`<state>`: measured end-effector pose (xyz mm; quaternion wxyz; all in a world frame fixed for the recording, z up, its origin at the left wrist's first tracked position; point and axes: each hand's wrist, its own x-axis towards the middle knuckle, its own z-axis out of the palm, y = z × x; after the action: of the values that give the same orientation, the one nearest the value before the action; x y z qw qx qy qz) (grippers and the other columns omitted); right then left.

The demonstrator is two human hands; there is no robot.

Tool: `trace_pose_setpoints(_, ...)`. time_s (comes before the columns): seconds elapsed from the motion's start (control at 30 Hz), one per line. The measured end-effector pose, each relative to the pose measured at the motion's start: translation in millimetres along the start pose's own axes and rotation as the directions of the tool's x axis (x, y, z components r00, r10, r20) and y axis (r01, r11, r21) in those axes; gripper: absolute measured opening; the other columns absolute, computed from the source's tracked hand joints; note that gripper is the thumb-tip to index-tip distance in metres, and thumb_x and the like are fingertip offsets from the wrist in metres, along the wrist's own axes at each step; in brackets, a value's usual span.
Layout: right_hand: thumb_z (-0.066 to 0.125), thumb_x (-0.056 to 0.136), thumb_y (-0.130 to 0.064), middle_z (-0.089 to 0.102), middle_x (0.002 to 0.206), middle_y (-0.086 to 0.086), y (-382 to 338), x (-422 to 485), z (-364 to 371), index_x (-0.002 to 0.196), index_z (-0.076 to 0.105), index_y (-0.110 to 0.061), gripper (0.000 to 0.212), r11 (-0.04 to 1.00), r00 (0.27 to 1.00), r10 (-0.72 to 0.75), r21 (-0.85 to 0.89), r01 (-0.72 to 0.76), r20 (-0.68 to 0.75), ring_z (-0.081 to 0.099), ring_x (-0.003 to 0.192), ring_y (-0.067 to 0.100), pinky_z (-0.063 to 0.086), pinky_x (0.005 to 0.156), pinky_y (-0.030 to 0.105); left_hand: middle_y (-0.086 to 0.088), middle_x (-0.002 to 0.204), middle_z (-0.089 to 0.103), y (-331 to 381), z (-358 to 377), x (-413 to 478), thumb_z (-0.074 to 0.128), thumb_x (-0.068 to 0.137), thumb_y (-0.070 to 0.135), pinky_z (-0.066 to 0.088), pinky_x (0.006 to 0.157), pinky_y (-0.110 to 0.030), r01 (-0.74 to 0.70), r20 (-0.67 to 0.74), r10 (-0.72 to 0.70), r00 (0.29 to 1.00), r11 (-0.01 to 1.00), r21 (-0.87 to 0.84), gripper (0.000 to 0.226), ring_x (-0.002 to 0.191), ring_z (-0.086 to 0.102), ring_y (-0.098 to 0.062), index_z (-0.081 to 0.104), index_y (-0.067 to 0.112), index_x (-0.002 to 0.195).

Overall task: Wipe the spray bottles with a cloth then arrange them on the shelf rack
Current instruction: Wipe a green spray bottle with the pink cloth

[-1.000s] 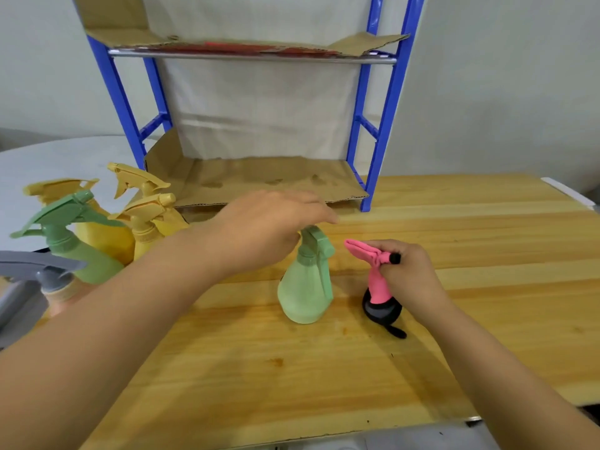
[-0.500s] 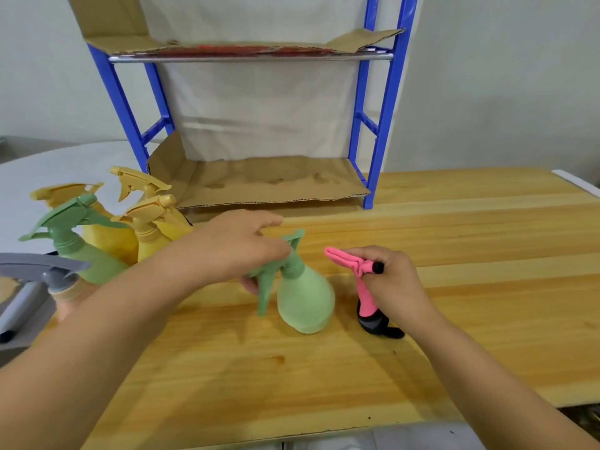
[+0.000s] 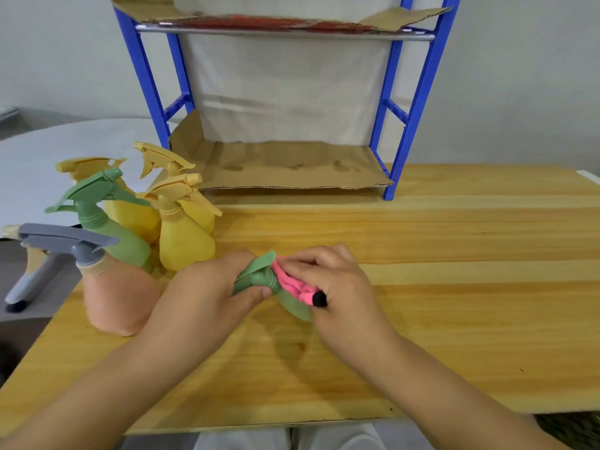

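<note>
Pale green plastic spray bottle (image 3: 293,305) lies tipped between both hands, its long axis running from the trigger head under the left hand (image 3: 207,293) down to the body beneath the right hand (image 3: 334,287). Left fingers (image 3: 256,292) are closed on the neck; right fingers (image 3: 311,261) are closed on a bunched pink cloth (image 3: 292,284) pressed against the bottle. Below them the wooden tabletop (image 3: 454,287) is bare. Beyond the fingers, the blue metal shelf rack (image 3: 418,92) holds only cardboard, with room for every bottle.
</note>
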<state>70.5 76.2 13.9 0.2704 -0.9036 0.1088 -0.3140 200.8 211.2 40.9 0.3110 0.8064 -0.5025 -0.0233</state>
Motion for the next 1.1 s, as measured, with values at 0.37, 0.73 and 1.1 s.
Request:
trace_pose_setpoints(0.37,0.038,0.071,0.021,0.064,0.104,-0.001,52.4,25.2,-9.6,0.111,0.069,-0.026,0.068,0.889,0.890,0.432,0.099,-0.447,0.142,0.055,0.100,0.012,0.042,0.074,0.005,0.002,0.088,0.072,-29.5,12.7,-8.1,0.049,0.080,0.031,0.047,0.060,-0.024,-0.444,-0.059,0.469,0.881,0.864,0.239,0.036,0.074,0.069,-0.018,0.066,0.013,0.106)
trace_pose_setpoints(0.73,0.063,0.083,-0.007,0.064,0.100,-0.008,-11.1,45.6,-8.2,0.107,0.070,-0.027,0.033,0.983,0.910,0.015,-0.173,0.063,0.415,0.041,0.091,0.018,0.039,0.077,0.026,0.001,0.088,0.068,-37.9,6.9,0.9,0.050,0.086,0.009,0.051,0.071,-0.033,-0.659,0.075,0.721,0.689,0.579,0.481,0.024,0.073,0.061,-0.020,0.060,0.013,0.108)
trace_pose_setpoints(1.1,0.039,0.073,0.018,0.064,0.100,-0.004,25.1,77.6,-27.1,0.098,0.074,-0.024,0.059,0.946,0.795,0.321,-0.132,-0.296,0.514,0.056,0.098,0.016,0.051,0.084,0.037,-0.001,0.083,0.065,-36.8,4.9,-4.1,0.043,0.091,0.004,0.039,0.072,-0.032,-0.665,0.131,0.728,0.673,0.517,0.539,0.028,0.074,0.063,-0.019,0.053,0.012,0.116)
